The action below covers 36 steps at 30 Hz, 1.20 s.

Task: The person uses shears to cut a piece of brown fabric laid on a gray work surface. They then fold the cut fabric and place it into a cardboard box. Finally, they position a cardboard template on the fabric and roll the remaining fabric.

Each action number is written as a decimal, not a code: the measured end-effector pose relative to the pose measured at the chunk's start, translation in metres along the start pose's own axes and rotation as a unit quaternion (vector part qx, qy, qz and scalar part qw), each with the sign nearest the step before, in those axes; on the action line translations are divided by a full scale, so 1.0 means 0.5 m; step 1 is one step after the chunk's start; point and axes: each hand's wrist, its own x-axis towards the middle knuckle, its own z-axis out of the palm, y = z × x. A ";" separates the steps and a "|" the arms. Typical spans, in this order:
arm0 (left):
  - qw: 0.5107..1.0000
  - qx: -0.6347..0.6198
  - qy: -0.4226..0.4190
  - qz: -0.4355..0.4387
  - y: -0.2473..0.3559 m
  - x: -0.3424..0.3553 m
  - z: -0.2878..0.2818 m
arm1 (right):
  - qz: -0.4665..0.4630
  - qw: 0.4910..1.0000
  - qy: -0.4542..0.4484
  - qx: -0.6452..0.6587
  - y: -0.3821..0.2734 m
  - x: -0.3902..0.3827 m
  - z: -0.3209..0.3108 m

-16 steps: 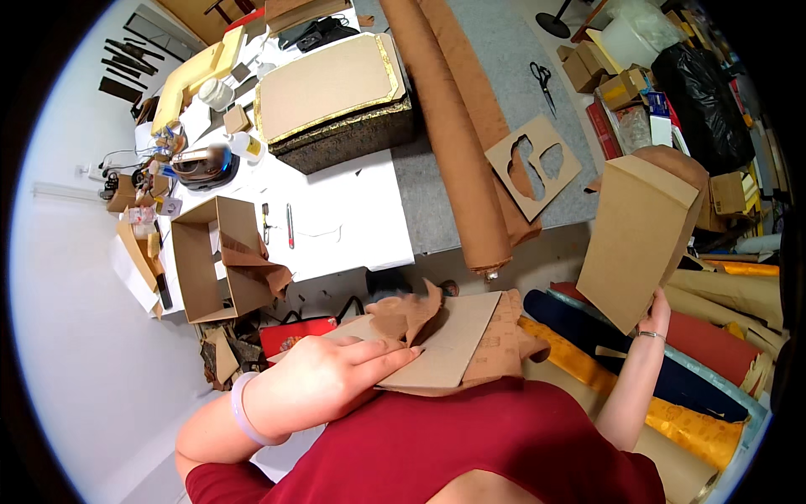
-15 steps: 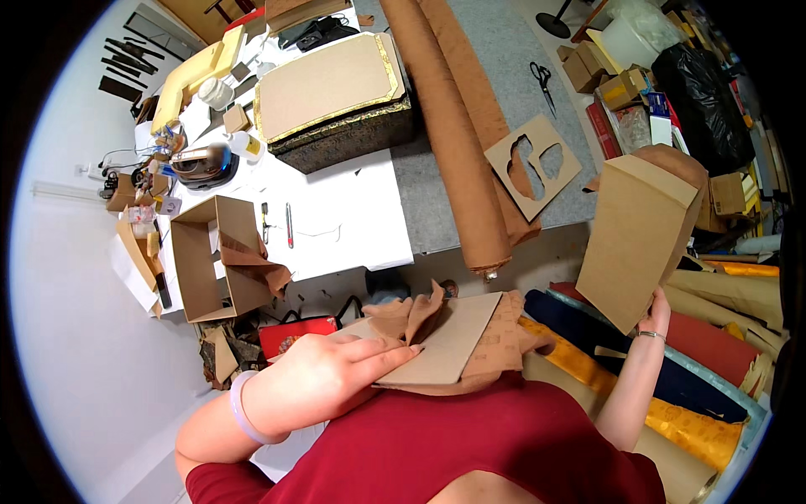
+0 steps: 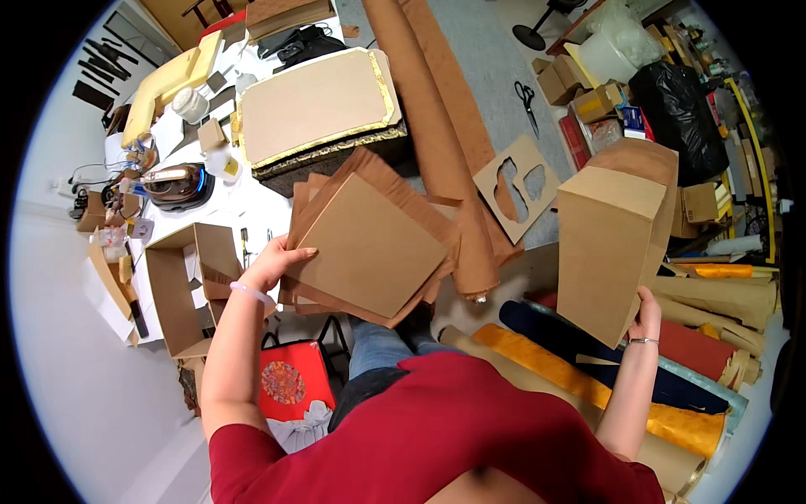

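Observation:
My left hand point(image 3: 280, 262) is closed on the edge of a cardboard panel point(image 3: 374, 244), thumb on top. Beneath that panel fans a stack of brown fabric pieces point(image 3: 357, 164) with what look like more boards. Out to the right, my right hand point(image 3: 643, 317) grips the lower edge of a tall cardboard box point(image 3: 598, 252), its fingers partly hidden behind it. Brown fabric point(image 3: 642, 155) covers the box's far end. Left of the panel, an open cardboard frame point(image 3: 172, 290) with a divider stands at the table edge.
A long roll of brown fabric point(image 3: 432, 160) lies on the grey table, beside a cardboard cutout point(image 3: 518, 189) and black scissors point(image 3: 526, 105). A gold-trimmed box point(image 3: 315, 109) and an iron point(image 3: 176, 185) sit on the white table. Fabric rolls point(image 3: 604, 378) lie at lower right; a red chair point(image 3: 294, 378) stands below.
My left hand has swung the panel and fabric stack forward, away from my body and over the table edge. The box in my right hand has shifted slightly left and turned.

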 end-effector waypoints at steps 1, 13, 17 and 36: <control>1.000 -0.016 0.007 -0.014 -0.036 0.032 -0.035 | -0.013 1.000 -0.004 -0.012 -0.010 -0.011 0.033; 0.991 -0.098 0.068 -0.064 -0.298 0.193 -0.194 | -0.137 0.955 -0.141 -0.223 -0.112 -0.110 0.727; 0.947 0.183 0.262 0.030 -0.293 0.163 -0.187 | -0.170 0.933 -0.194 -0.250 -0.067 -0.116 0.980; 0.708 -0.391 0.580 -0.103 -0.506 -0.408 -0.364 | -0.226 0.849 -0.199 -0.434 0.084 -0.028 1.290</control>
